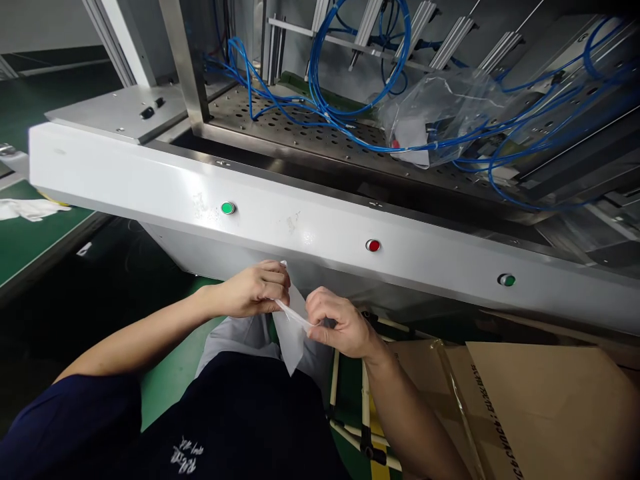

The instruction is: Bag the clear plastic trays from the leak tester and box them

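A thin, translucent white plastic sheet or small bag [291,340] hangs between my hands, in front of my lap. My left hand [260,288] is closed on its upper left part, with a corner poking out above the fingers. With thumb and fingers my right hand [337,321] pinches the right end of its edge. That edge is drawn into a narrow fold between the two hands, and a pointed corner hangs down below. Whether anything is inside the plastic, I cannot tell. Both hands are just below the front of the white machine panel [310,230].
The panel carries a green button [228,208], a red button [373,246] and another green button [507,280]. Behind it, blue tubing [313,73] and a clear plastic bag [445,117] lie on a perforated metal plate [295,137]. A cardboard box [550,407] stands at lower right beside a pipe frame [366,400].
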Tool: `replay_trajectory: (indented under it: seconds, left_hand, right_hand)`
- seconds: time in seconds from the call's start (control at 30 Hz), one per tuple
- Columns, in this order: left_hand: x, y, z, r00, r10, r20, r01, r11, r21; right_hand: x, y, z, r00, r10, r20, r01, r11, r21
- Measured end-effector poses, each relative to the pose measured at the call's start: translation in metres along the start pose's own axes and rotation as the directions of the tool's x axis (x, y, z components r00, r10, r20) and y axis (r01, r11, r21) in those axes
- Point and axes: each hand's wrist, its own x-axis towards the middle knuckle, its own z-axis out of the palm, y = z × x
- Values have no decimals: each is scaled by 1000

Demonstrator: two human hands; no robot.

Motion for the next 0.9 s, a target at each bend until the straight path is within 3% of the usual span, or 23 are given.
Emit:
replay_trajectory:
  seconds: [0.17,0.27,0.4,0.5,0.6,0.77,0.9]
  left_hand:
    - [-8,-5,0,1000,21,-13,-14,930,367]
    - [-15,-13,0,1000,-5,26,-8,869,494]
    - [-21,-19,-3,991,-66,121,-8,850,526]
    - [-21,-19,-2,975,-105,197,-15,851,524]
    - [-17,-17,3,973,-112,200,-11,850,527]
    - [-11,-11,9,963,-194,186,53,815,578]
    - [-12,-7,9,940,-294,170,138,788,600]
  right_hand:
    - [-2,-1,7,997,-61,38,60,998,33]
    - [-6,-1,10,997,-50,59,53,997,-54]
    - [-14,3,8,994,-46,99,78,934,-348]
    - [-17,6,5,988,-2,152,91,811,-579]
    - [-18,6,4,977,116,178,51,684,-728]
    - [-23,16,6,924,344,167,-70,581,-811]
    - [-32,35,2,953,234,191,13,600,-800]
